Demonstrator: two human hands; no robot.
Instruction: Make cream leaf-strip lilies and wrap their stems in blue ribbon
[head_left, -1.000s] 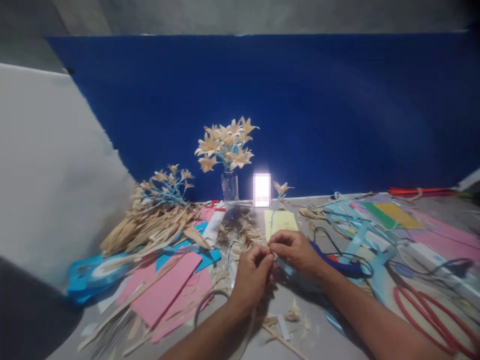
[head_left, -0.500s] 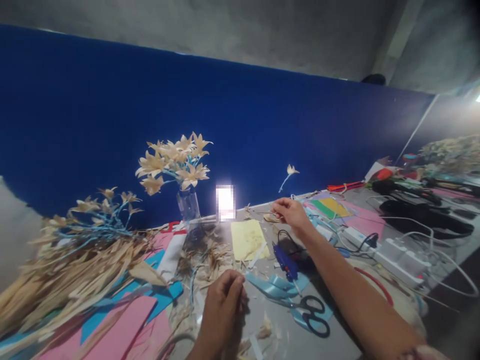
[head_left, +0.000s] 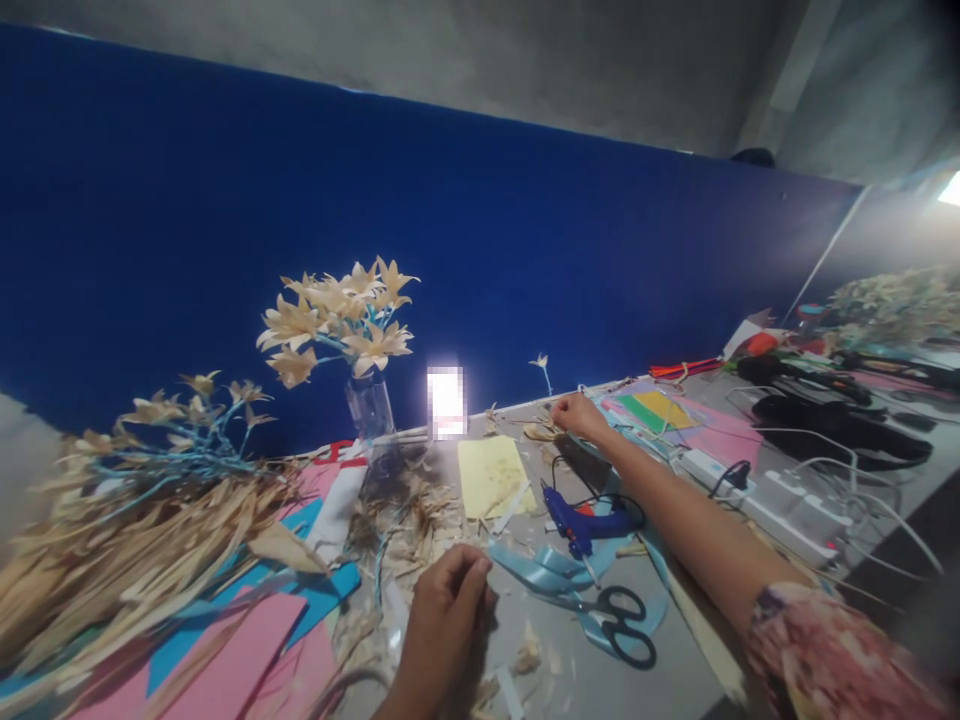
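At the back of the table, my right hand [head_left: 577, 414] is closed in a fist. A small cream artificial flower [head_left: 540, 361] on a thin blue stem rises from its fingers; the grip itself is partly hidden. Closer in, my left hand [head_left: 448, 605] has its fingers curled and thumb pressed against them, hiding whatever may be inside. To its right lie black-handled scissors [head_left: 624, 625] and light blue ribbon [head_left: 551, 570]. Between the hands are a blue glue gun [head_left: 592, 522] and a yellow sheet [head_left: 491, 475].
A clear vase [head_left: 370, 410] holds several cream flowers. On the left, dried husks [head_left: 150, 550], more blue-stemmed flowers [head_left: 199, 440] and pink sheets [head_left: 232, 650] crowd the table. A white power strip [head_left: 795, 515] with trailing cables is on the right. Behind stands a blue partition [head_left: 480, 230].
The flower has swung left and dropped lower, and my right hand has closed more tightly. More of the glue gun shows. My left hand has barely moved.
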